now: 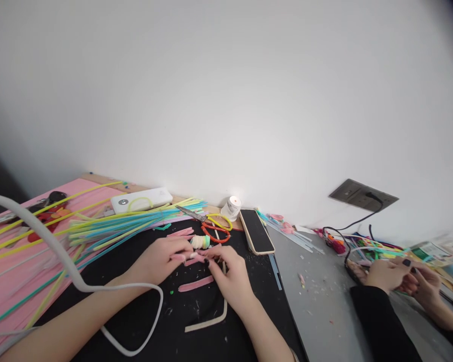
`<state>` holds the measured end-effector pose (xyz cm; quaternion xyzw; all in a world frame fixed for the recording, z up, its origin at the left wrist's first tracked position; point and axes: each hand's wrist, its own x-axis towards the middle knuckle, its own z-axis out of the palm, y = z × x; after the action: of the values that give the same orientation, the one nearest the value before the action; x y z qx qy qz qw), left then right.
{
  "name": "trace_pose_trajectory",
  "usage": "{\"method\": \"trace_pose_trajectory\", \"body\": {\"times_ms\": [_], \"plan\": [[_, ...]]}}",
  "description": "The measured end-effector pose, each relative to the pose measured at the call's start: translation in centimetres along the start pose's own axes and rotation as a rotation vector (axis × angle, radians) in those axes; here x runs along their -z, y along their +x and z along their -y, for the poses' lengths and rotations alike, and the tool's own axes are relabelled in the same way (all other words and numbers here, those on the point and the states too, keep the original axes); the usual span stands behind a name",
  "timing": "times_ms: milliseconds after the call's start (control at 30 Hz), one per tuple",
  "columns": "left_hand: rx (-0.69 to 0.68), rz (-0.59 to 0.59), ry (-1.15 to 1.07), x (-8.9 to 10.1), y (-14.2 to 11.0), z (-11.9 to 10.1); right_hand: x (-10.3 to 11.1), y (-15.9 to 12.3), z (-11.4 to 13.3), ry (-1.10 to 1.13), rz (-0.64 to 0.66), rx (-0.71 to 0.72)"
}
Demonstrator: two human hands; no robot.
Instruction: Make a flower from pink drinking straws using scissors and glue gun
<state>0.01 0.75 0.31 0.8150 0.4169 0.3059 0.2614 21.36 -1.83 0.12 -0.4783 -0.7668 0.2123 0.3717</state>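
Bundle of pastel chenille stems (136,222) and white power bank (157,196), left of scissors (203,218). Left hand (159,260), nearer viewer than scissors, fingers pinching pink chenille pieces (192,261), themselves just below scissors. Right hand (232,274), below scissors, fingertips closed on same pieces. Smartphone (257,231), right of scissors.

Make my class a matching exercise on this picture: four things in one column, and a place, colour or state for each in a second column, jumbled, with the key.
Things
1. Phone
2. Middle scissors
3. Wall socket
4. Central pink pieces

Places, colours, states
A. Has a black plug in it
B. At the fingers of the left hand and right hand
C. Dark screen facing up
D. One yellow handle loop, one red

Pairs: 1-C, 2-D, 3-A, 4-B
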Motion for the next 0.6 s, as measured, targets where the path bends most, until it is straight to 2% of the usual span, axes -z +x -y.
{"method": "trace_pose_trajectory", "body": {"times_ms": [67,200,400,533,600], "plan": [[0.113,-0.148,0.025,0.4,0.2,0.6,0.1,0.1,-0.7,-0.05,-0.062,-0.018],[0.26,-0.287,0.125,1.2,0.4,1.3,-0.1,0.2,-2.3,-0.131,-0.019,-0.071],[0.297,-0.236,0.233,1.1,0.2,1.9,-0.1,0.3,-2.2,-0.219,-0.038,-0.103],[0.35,-0.289,0.301,0.7,0.2,2.0,0.1,0.5,-1.6,-0.227,-0.036,-0.147],[0.302,-0.312,0.269,0.7,0.2,1.5,0.1,0.5,-1.4,-0.22,-0.033,-0.163]]}}
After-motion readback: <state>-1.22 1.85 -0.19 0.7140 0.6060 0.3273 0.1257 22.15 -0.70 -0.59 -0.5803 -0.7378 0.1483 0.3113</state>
